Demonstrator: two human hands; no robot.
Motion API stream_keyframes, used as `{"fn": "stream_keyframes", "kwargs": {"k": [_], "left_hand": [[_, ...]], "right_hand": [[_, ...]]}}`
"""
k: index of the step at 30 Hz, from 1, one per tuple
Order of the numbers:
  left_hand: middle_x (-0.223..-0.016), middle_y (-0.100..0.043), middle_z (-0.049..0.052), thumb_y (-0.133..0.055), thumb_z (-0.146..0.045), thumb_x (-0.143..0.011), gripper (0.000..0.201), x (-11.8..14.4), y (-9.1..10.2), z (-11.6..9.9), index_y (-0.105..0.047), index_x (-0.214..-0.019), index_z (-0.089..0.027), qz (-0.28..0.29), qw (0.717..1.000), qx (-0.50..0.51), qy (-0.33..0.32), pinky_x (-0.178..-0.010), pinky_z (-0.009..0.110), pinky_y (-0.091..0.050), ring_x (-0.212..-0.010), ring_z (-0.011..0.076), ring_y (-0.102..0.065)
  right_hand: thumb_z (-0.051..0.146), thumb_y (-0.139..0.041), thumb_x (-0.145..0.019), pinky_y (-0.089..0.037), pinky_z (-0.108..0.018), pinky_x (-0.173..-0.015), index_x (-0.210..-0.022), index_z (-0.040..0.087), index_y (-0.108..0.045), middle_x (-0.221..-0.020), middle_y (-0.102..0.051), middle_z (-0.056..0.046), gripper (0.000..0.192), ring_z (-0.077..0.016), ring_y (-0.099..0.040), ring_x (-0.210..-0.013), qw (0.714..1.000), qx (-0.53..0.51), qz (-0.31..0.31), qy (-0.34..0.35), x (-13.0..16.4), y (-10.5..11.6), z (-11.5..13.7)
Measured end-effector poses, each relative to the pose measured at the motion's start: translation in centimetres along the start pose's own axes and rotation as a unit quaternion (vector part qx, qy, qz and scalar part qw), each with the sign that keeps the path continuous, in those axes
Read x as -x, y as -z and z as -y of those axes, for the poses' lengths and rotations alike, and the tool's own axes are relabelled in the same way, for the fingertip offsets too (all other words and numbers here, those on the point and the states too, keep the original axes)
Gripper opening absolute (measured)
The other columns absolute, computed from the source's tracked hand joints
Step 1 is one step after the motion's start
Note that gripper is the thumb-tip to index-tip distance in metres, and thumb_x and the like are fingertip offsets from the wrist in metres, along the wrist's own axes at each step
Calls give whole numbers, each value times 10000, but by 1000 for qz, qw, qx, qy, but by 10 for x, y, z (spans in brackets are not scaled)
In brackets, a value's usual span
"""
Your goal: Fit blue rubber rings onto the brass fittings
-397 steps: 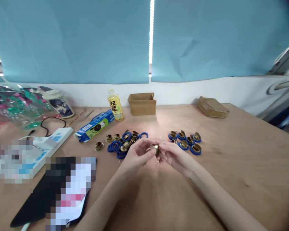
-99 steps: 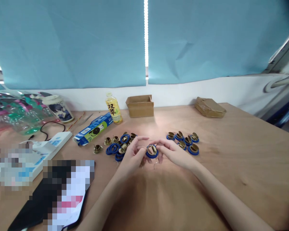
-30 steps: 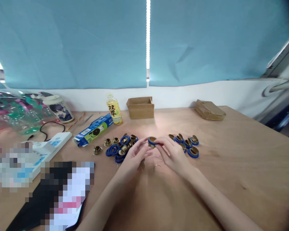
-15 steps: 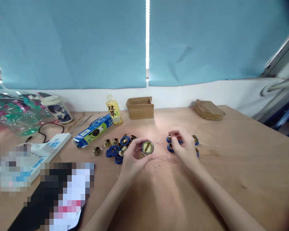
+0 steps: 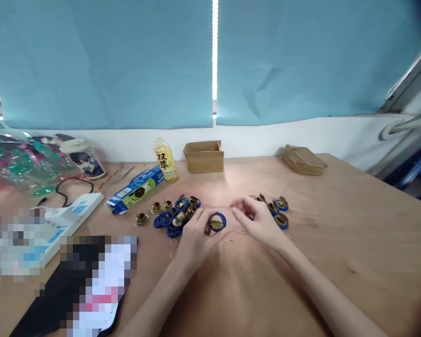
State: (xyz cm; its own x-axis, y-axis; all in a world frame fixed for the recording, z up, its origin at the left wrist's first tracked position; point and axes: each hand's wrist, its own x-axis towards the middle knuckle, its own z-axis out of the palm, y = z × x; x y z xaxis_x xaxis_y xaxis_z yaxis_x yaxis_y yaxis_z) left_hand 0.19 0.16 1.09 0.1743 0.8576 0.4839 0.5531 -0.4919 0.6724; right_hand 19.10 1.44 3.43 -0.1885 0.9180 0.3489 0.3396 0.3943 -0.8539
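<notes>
Blue-ringed brass part (image 5: 217,222) in left hand (image 5: 196,234); bottle (image 5: 165,160) reads 双萃.

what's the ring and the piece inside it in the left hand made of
The blue ring in the left hand looks like matte rubber or soft plastic: flat colour, no glint. The brass-coloured piece inside it looks like metal, from its golden sheen.

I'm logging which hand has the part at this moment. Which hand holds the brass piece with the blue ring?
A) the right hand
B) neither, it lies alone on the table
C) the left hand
C: the left hand pinches the brass piece with the blue ring, while the right hand is beside it by the ringed pieces.
</notes>
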Motion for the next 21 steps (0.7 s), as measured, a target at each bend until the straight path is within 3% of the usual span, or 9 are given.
{"fn": "stream_keyframes", "kwargs": {"k": [4, 8, 11, 13, 15, 18, 21], "left_hand": [[-945, -687, 52, -669, -221, -804, 249, 2, -6, 6, -661, -1053, -231, 40, 997, -61, -16, -753, 312, -496, -872, 239, -666], [-870, -667, 51, -642, -202, -804, 229, 3, -9, 9, -659, -1032, -217, 71, 991, -114, -20, -680, 301, -481, -805, 232, -664], [-1006, -683, 88, -675, -312, -825, 342, 3, -9, 9, -623, -1148, -210, 75, 991, -110, -24, -787, 343, -501, -925, 266, -663], [-1139, -661, 123, -727, -406, -790, 538, 3, -9, 9, -569, -1260, -197, 57, 992, -108, -27, -907, 408, -480, -1055, 312, -628], [-1201, -632, 148, -749, -442, -764, 613, 2, -7, 10, -556, -1285, -184, 28, 991, -126, -28, -976, 466, -440, -1131, 349, -584], [-1191, -625, 157, -690, -363, -817, 451, 0, -5, 13, -599, -1215, -172, -2, 987, -157, -22, -1005, 496, -412, -1153, 357, -562], [-1161, -629, 159, -637, -299, -842, 322, -1, -3, 15, -630, -1135, -163, 4, 984, -180, -18, -998, 512, -413, -1129, 353, -566]], "right_hand": [[233, -653, -815, -323, -241, -505, -832, 218, -561, -593, -442, 76, 94, -112, -433, -529, 995, 18, 96, 13, 8, -9, 11], [241, -654, -848, -325, -250, -552, -753, 224, -505, -631, -480, 57, 178, -123, -461, -573, 987, 111, 101, 60, 11, -16, 2], [228, -563, -930, -369, -262, -609, -768, 222, -550, -718, -587, 15, 163, -145, -526, -642, 982, 130, 100, 96, 8, -16, -9], [228, -540, -948, -393, -270, -632, -809, 222, -593, -761, -642, -4, 149, -159, -561, -662, 985, 133, 61, 96, 3, -11, -15], [254, -544, -949, -411, -282, -649, -833, 217, -628, -756, -671, -19, 148, -177, -589, -663, 986, 149, -25, 77, -2, -3, -23], [333, -533, -957, -429, -294, -652, -859, 208, -666, -749, -706, -41, 207, -208, -641, -675, 969, 183, -168, 18, -12, 12, -38], [380, -500, -967, -446, -296, -668, -915, 196, -686, -773, -738, -57, 267, -223, -677, -696, 943, 242, -229, -28, -19, 31, -54]]}}
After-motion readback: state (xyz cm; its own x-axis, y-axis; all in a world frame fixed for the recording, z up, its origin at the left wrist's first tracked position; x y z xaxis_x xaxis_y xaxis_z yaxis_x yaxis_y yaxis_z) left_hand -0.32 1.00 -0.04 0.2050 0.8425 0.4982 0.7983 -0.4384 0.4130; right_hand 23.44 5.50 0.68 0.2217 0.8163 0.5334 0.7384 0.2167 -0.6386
